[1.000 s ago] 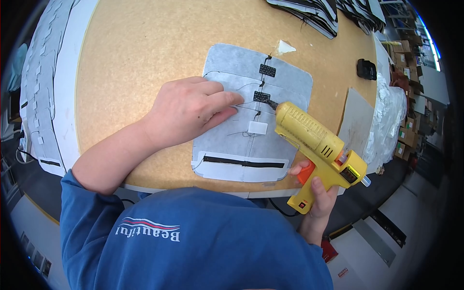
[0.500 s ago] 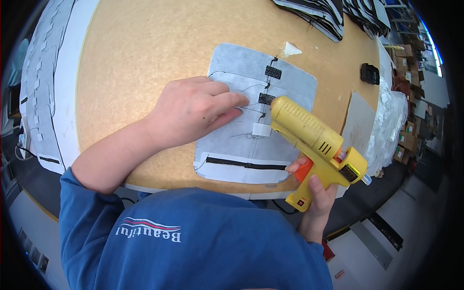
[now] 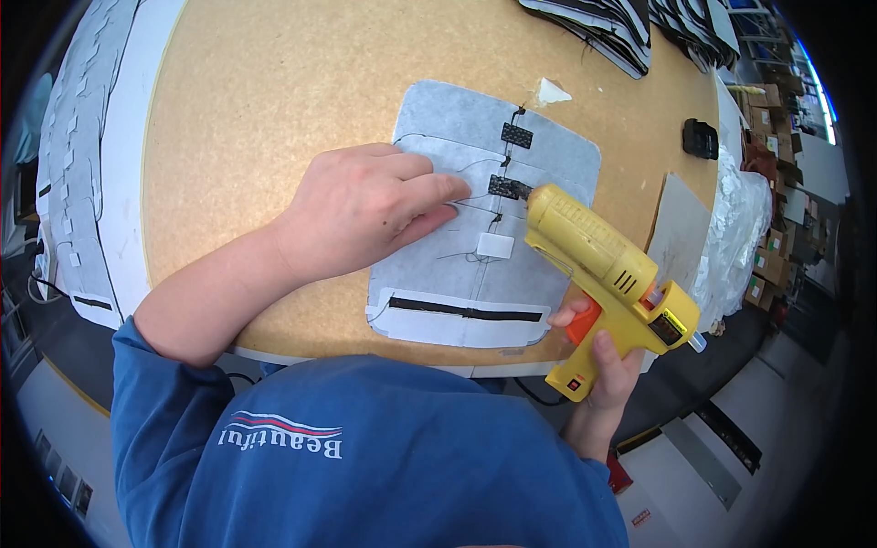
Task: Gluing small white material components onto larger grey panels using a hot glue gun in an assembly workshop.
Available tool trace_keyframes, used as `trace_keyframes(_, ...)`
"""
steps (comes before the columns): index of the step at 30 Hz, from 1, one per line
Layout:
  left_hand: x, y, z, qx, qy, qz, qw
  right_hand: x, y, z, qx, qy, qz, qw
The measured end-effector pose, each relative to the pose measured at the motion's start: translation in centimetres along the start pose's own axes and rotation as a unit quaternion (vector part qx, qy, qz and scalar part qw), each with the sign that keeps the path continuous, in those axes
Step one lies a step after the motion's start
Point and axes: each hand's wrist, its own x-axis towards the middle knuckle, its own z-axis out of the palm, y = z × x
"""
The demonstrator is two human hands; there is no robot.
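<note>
A pale grey fabric panel (image 3: pixel 438 265) with rounded corners lies before me, crossed by seams and thin dark threads. Black textured patches, including the middle patch (image 3: pixel 504 186), run down its right half above a small white patch (image 3: pixel 494 246). Near its bottom edge is a black strip (image 3: pixel 466 311). My left hand (image 3: pixel 379 203) rests on the panel, index finger stretched toward the middle patch and thumb apart below it; the other fingertips are hidden. My right hand (image 3: pixel 610 362) grips a yellow hot glue gun (image 3: pixel 594 247), fingers at its orange trigger. The dark nozzle meets the middle patch's right end.
The panel lies on a tan worktable (image 3: pixel 265 91). Stacked dark-edged panels (image 3: pixel 598 32) stand at the far right, with a white scrap (image 3: pixel 552 91) nearer. A black object (image 3: pixel 700 139), a grey board (image 3: pixel 678 224) and clear plastic (image 3: pixel 735 233) line the right. Long grey pieces (image 3: pixel 78 183) hang at left.
The glue gun in my right hand has shifted slightly right and down, so more of the middle patch and the dark nozzle shows. My left hand stays in place.
</note>
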Motion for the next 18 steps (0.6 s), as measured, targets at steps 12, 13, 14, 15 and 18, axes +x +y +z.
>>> trace_keyframes(12, 0.1, -0.1, -0.1, -0.015, -0.002, -0.010, 1.000, -0.4, -0.2, 0.0, -0.009, 0.027, 0.010, 1.000)
trace_keyframes(13, 0.0, -0.1, -0.1, -0.019, 0.000, -0.011, 1.000, -0.4, -0.3, 0.1, -0.009, 0.027, 0.011, 1.000)
trace_keyframes(14, 0.0, -0.1, -0.1, -0.019, 0.001, -0.012, 1.000, -0.3, -0.4, 0.2, -0.009, 0.026, 0.011, 1.000)
trace_keyframes(15, 0.0, -0.1, -0.1, -0.016, 0.003, -0.009, 1.000, -0.2, -0.6, 0.4, 0.001, 0.018, 0.005, 1.000)
trace_keyframes(18, 0.1, -0.1, -0.1, -0.014, 0.005, -0.007, 1.000, 0.4, -0.4, 1.0, 0.016, 0.003, -0.006, 1.000)
